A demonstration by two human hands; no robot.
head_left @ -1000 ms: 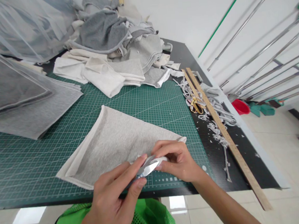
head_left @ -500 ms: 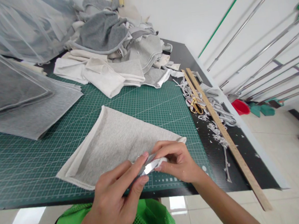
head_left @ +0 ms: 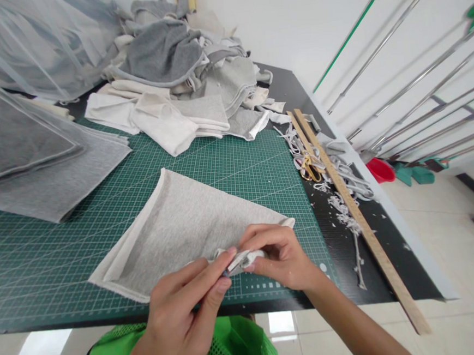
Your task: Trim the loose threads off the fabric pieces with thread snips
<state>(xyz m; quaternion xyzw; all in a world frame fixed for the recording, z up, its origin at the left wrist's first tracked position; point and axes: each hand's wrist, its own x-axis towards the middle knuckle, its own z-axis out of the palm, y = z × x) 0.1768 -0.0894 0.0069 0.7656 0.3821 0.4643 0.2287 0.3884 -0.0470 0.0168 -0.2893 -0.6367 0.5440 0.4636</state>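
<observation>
A light grey folded fabric piece (head_left: 183, 225) lies on the green cutting mat (head_left: 41, 253). My left hand (head_left: 182, 318) grips small thread snips (head_left: 236, 264), their metal blades closed against the fabric's near edge. My right hand (head_left: 278, 256) pinches that same edge of the fabric between thumb and fingers, right beside the blades. Both hands meet at the front edge of the mat.
A heap of grey and white cloth (head_left: 179, 67) fills the back of the table. Flat grey sheets (head_left: 34, 160) lie at left. A wooden ruler (head_left: 359, 217), gold scissors (head_left: 310, 167) and fabric scraps lie at right. A green mesh bag (head_left: 242, 346) sits below the table edge.
The snips' blades, open and clearly visible a second ago, have closed in on the fabric edge and are now mostly hidden between my fingers. The fabric has stayed put.
</observation>
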